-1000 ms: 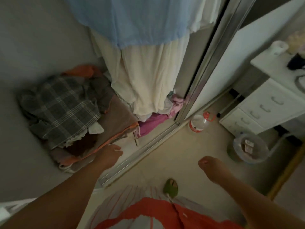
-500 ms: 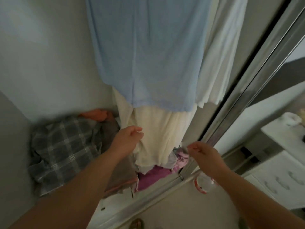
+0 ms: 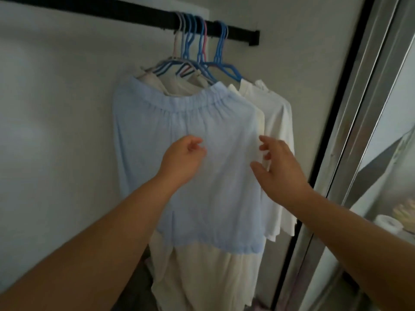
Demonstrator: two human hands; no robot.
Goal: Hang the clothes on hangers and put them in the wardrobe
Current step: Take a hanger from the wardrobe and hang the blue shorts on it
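A light blue skirt (image 3: 224,135) with an elastic waist hangs in front on the black wardrobe rail (image 3: 134,12). Behind it hang a cream garment (image 3: 208,272) and a white top (image 3: 278,122), on several blue and pink hangers (image 3: 197,41). My left hand (image 3: 182,160) is raised in front of the blue skirt with its fingers loosely curled and holds nothing. My right hand (image 3: 276,164) reaches toward the skirt's right edge with fingers spread; I cannot tell whether they touch the cloth.
The wardrobe's pale back wall (image 3: 56,108) fills the left. A mirrored sliding door (image 3: 368,131) with a metal frame stands on the right. A white roll (image 3: 386,223) shows in its reflection.
The view has swung up from the floor and the clothes pile to the rail. Both hands have risen from low down to chest height in front of the blue skirt.
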